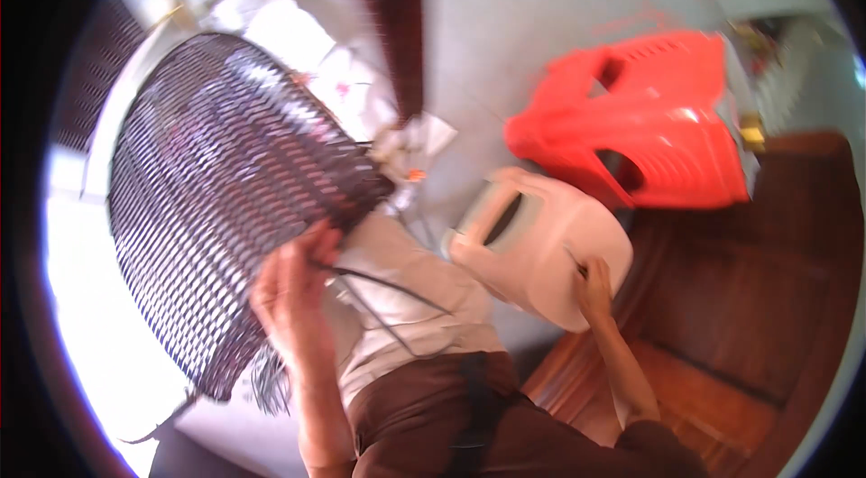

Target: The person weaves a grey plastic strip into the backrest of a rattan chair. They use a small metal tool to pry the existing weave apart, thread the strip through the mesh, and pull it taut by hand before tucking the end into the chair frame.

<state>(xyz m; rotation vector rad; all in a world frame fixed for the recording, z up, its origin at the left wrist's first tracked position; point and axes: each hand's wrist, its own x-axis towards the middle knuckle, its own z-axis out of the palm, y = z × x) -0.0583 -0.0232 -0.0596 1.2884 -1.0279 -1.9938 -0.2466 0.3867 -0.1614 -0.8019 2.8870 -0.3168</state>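
Note:
A large curved piece of dark glossy wickerwork (225,180) leans across the left side, its lower corner near my legs. At its right edge is my left hand (293,293), closed and slightly blurred, with a thin dark weaving strip (392,284) running from it over my lap. My right hand (594,290) reaches to a pale plastic stool (550,243) on its side. Its fingers are pinched at the stool's surface around something small and dark, too small to name. Loose strand ends (269,381) hang from the wickerwork's lower edge.
A red plastic stool (649,126) lies on its side beyond the pale one. Brown wooden furniture (740,298) stands at the right. White sheets (289,32) lie behind the wickerwork. A blurred dark shape (392,18) comes in from the top.

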